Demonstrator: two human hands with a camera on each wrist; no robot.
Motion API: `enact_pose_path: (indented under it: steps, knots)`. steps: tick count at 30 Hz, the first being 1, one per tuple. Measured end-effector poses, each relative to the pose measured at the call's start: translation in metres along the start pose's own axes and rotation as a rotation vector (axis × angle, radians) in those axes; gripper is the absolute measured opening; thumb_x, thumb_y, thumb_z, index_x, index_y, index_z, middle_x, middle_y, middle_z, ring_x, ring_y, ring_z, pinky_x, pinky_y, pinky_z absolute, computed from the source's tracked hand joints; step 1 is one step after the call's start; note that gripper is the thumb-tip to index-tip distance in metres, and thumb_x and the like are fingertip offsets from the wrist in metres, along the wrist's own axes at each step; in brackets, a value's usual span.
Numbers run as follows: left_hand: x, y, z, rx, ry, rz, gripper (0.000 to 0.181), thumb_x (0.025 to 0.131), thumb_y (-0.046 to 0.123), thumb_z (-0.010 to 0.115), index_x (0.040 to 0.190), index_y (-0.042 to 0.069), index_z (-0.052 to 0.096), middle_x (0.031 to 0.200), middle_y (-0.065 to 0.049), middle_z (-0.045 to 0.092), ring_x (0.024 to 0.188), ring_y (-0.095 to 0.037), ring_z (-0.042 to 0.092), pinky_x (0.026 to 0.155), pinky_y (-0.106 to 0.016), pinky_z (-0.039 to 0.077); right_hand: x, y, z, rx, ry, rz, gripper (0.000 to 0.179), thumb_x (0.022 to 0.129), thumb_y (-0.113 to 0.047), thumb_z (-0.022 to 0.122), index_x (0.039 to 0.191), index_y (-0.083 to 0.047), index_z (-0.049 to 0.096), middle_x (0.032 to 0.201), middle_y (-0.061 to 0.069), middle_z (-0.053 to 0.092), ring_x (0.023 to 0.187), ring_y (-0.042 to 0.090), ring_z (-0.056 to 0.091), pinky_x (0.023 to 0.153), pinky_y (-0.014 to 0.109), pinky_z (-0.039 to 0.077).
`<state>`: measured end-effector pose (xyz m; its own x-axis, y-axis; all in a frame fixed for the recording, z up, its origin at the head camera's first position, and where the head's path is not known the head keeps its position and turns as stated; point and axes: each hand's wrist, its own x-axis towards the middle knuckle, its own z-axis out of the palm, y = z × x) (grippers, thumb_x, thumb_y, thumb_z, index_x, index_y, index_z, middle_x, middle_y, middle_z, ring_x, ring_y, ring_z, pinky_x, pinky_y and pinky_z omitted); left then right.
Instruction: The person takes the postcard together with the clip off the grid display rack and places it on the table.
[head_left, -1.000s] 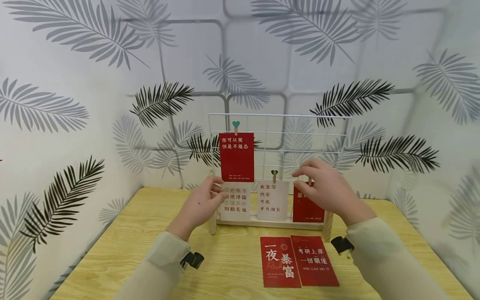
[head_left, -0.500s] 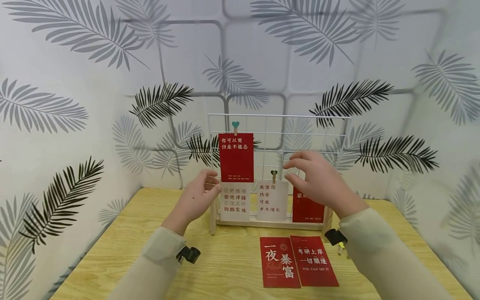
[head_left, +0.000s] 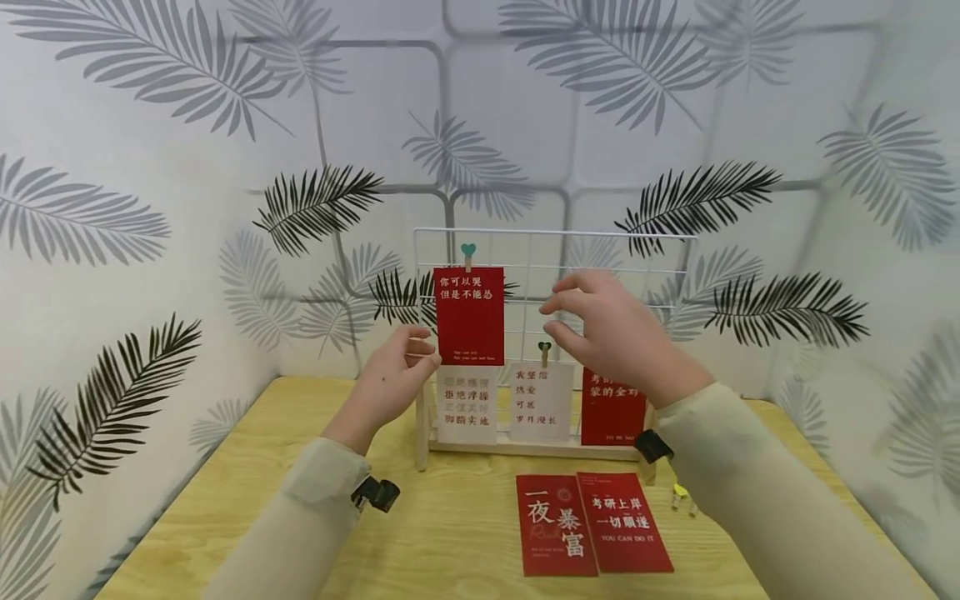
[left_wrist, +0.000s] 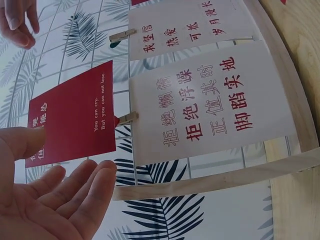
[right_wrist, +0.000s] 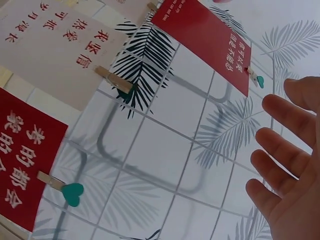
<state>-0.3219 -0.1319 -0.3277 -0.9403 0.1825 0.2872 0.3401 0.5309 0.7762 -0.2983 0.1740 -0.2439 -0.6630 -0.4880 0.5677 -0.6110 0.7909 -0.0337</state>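
Note:
A white wire grid rack [head_left: 525, 448] on a wooden base carries several clipped cards. My left hand [head_left: 386, 379] hovers at the rack's left side, fingers loosely bent and holding nothing, beside the upper red card [head_left: 470, 325]. Below that card hangs a white card [left_wrist: 215, 100]. My right hand [head_left: 607, 325] is raised before the grid's right half, fingers spread and bare in the right wrist view. Under it are a second white card [head_left: 540, 408] with a wooden clip [right_wrist: 114, 80] and a lower red card [head_left: 612, 421], pinned by a teal heart clip [right_wrist: 73, 194].
Two red cards, one on the left [head_left: 555, 537] and one on the right [head_left: 628, 533], lie side by side on the wood-grain table [head_left: 300, 517] before the rack. Small clips, one with a yellow top [head_left: 679, 492], lie near the right forearm. Leaf-patterned walls stand behind.
My right hand has moved up and left, away from the lower red card, uncovering more of its text. My left hand has drawn slightly up and left from the lower left white card.

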Motion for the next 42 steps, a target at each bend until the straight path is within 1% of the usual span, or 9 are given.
enact_pose_path:
  steps: [5, 11, 13, 17, 26, 30, 35, 38, 42]
  knots:
    - [0.003, 0.0, 0.0, 0.03, -0.001, -0.036, 0.05, 0.102, 0.035, 0.058, 0.144, 0.013, 0.044, 0.134, -0.009, 0.06, 0.122, -0.028, 0.058, 0.098, -0.051, 0.049, 0.013, -0.004, -0.005, 0.0, 0.031, -0.018, 0.019, 0.096, -0.026, 0.069, 0.11, -0.015, 0.076, 0.13, 0.01, 0.059, 0.124, 0.031, 0.049, 0.104, 0.049, 0.044]
    - [0.01, 0.0, 0.002, 0.034, 0.0, -0.016, 0.05, 0.102, 0.033, 0.059, 0.144, 0.011, 0.044, 0.133, -0.009, 0.062, 0.121, -0.027, 0.06, 0.097, -0.051, 0.049, 0.031, -0.01, -0.011, -0.023, 0.055, -0.028, 0.02, 0.097, -0.026, 0.067, 0.111, -0.016, 0.076, 0.136, 0.011, 0.056, 0.13, 0.033, 0.045, 0.112, 0.049, 0.036]
    - [0.011, 0.001, 0.003, 0.035, 0.005, -0.013, 0.048, 0.102, 0.032, 0.059, 0.143, 0.012, 0.045, 0.132, -0.009, 0.063, 0.121, -0.027, 0.06, 0.097, -0.051, 0.049, 0.037, -0.012, -0.012, -0.027, 0.046, -0.035, 0.021, 0.098, -0.026, 0.066, 0.113, -0.017, 0.076, 0.138, 0.011, 0.055, 0.132, 0.033, 0.043, 0.113, 0.049, 0.034]
    - [0.013, 0.004, 0.002, 0.041, 0.016, -0.008, 0.046, 0.102, 0.032, 0.059, 0.142, 0.014, 0.046, 0.131, -0.009, 0.063, 0.12, -0.028, 0.06, 0.097, -0.05, 0.05, 0.053, -0.017, -0.014, -0.02, 0.021, -0.019, 0.025, 0.098, -0.028, 0.065, 0.119, -0.017, 0.074, 0.144, 0.011, 0.05, 0.136, 0.033, 0.04, 0.111, 0.049, 0.037]
    - [0.023, 0.007, 0.008, 0.038, 0.03, -0.043, 0.048, 0.102, 0.034, 0.06, 0.143, 0.015, 0.046, 0.127, -0.008, 0.063, 0.115, -0.027, 0.062, 0.093, -0.049, 0.053, 0.083, -0.028, -0.012, -0.061, -0.042, 0.045, 0.033, 0.099, -0.034, 0.062, 0.128, -0.02, 0.07, 0.15, 0.009, 0.047, 0.14, 0.031, 0.038, 0.112, 0.049, 0.038]
    - [0.029, 0.01, 0.011, 0.032, 0.051, -0.024, 0.046, 0.102, 0.03, 0.06, 0.141, 0.013, 0.046, 0.121, -0.008, 0.064, 0.11, -0.026, 0.063, 0.092, -0.048, 0.053, 0.092, -0.028, -0.009, -0.075, -0.063, 0.038, 0.034, 0.099, -0.033, 0.062, 0.129, -0.018, 0.07, 0.15, 0.01, 0.048, 0.14, 0.031, 0.037, 0.115, 0.047, 0.033]
    - [0.032, 0.012, 0.012, 0.013, 0.09, -0.02, 0.043, 0.102, 0.026, 0.061, 0.14, 0.012, 0.047, 0.118, -0.009, 0.064, 0.106, -0.027, 0.063, 0.092, -0.047, 0.052, 0.101, -0.028, -0.006, -0.111, -0.101, 0.017, 0.038, 0.1, -0.033, 0.059, 0.133, -0.017, 0.069, 0.151, 0.01, 0.048, 0.143, 0.031, 0.036, 0.118, 0.046, 0.026]
    - [0.033, 0.011, 0.014, 0.002, 0.1, -0.014, 0.044, 0.103, 0.025, 0.06, 0.142, 0.011, 0.046, 0.119, -0.009, 0.063, 0.107, -0.027, 0.062, 0.091, -0.046, 0.053, 0.105, -0.028, -0.005, -0.134, -0.126, 0.025, 0.039, 0.101, -0.034, 0.058, 0.135, -0.017, 0.067, 0.152, 0.009, 0.047, 0.144, 0.031, 0.035, 0.119, 0.046, 0.025]
    - [0.036, 0.008, 0.014, 0.008, 0.129, 0.019, 0.041, 0.103, 0.022, 0.06, 0.141, 0.01, 0.048, 0.117, -0.009, 0.063, 0.106, -0.027, 0.062, 0.089, -0.045, 0.053, 0.111, -0.028, -0.002, -0.159, -0.127, 0.021, 0.04, 0.101, -0.035, 0.057, 0.136, -0.018, 0.067, 0.15, 0.008, 0.05, 0.143, 0.028, 0.036, 0.12, 0.045, 0.023]
